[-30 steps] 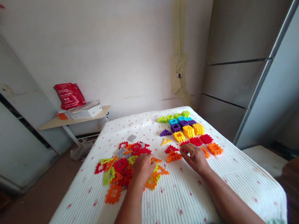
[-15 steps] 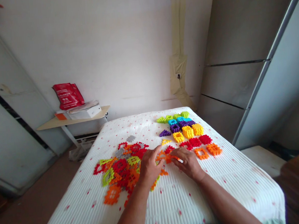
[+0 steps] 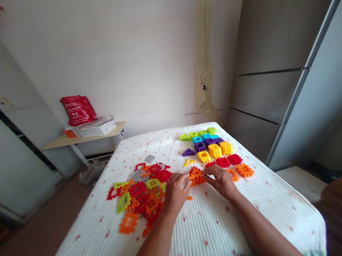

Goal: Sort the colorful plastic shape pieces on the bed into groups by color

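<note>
Red, the bag (image 3: 78, 109) on the side shelf (image 3: 59, 142) carries pale print too small to read, and the white box (image 3: 98, 128) beside it shows no legible label. Your loose pile (image 3: 139, 193) lies just left of your left hand (image 3: 175, 188), whose fingertips close narrowly on the orange piece (image 3: 196, 176). That piece rests on the bedcover (image 3: 214, 227) between both hands, long side running left to right, equally near each. Your right hand (image 3: 221, 181) pinches its other end, with the sorted rows (image 3: 215, 150) beyond.

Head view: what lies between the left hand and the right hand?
In the head view, a small stack of orange triangular plastic pieces lies between the left hand and the right hand. Fingertips of both hands touch it.
</note>
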A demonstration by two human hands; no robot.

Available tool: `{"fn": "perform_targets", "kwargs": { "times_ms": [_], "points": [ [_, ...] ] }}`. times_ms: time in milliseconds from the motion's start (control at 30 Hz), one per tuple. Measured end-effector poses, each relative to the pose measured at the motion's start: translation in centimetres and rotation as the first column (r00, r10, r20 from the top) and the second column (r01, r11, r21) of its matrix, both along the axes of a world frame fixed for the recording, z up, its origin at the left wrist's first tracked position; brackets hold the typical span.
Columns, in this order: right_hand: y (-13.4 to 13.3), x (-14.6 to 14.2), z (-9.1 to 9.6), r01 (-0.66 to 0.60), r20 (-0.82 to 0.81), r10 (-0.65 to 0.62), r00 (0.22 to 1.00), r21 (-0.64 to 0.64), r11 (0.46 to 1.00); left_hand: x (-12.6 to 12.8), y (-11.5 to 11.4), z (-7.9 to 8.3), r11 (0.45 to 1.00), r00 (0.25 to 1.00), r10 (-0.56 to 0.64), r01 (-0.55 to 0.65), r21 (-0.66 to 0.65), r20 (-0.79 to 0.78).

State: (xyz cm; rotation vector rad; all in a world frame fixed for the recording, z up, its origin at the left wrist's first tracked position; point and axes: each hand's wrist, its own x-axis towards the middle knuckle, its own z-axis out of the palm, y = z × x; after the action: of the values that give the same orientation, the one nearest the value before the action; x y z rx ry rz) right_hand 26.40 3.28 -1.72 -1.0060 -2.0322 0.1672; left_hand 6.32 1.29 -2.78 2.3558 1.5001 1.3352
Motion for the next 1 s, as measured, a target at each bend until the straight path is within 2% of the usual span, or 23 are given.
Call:
{"fn": "perform_targets", "kwargs": {
  "times_ms": [133, 400, 1000],
  "points": [
    [0.37, 0.42, -0.25, 0.027, 0.049, -0.025, 0.998, -0.033, 0.999, 0.08, 0.27, -0.48, 1.0, 1.0, 0.002, -0.002, -0.01, -0.012],
    [0.48, 0.04, -0.73, 0.065, 0.124, -0.065, 0.99, 0.005, 0.998, 0.28, 0.33, -0.75, 0.998, 0.997, 0.036, -0.04, -0.049, -0.075],
    [0.38, -0.02, -0.77, 0.01, 0.153, -0.008, 0.988, -0.011, 1.0, 0.49, 0.3, -0.69, 0.99, 0.984, 0.074, -0.092, -0.109, -0.165]
  ]
}}
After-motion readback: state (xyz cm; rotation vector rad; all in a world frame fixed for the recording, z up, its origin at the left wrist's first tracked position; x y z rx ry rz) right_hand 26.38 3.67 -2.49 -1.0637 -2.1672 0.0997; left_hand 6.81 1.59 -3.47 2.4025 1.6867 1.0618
